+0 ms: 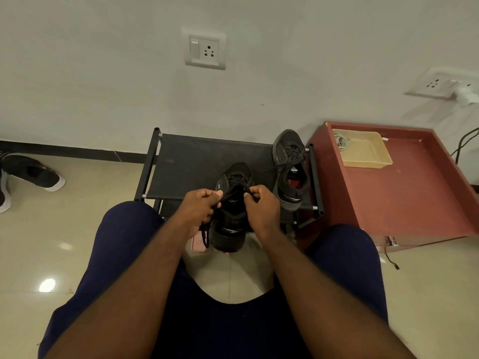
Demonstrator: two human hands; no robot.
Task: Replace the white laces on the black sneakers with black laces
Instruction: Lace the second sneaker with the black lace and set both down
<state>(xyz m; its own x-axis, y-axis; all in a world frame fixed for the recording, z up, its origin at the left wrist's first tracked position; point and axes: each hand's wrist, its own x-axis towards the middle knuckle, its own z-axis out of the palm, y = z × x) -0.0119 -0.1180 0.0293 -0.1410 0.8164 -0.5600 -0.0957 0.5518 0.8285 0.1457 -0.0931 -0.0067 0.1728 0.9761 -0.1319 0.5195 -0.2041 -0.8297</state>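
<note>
Over rack (186,161), left grip (201,207) and right grip (261,207) pinch black lace (229,190)

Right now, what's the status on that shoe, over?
Left hand, right hand: each pinching the black lace above the near sneaker. Second sneaker on the rack, black-laced. Nothing blocking.

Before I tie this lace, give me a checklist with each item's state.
1. Left hand pinches one end of the black woven lace: ok.
2. Right hand pinches the other end: ok.
3. Lace reaches the top eyelets of the held black mesh sneaker: cannot tell.
4. No white lace on it: ok.
5. Second black sneaker on the black fabric rack tied: not ok, lace loose.
</note>
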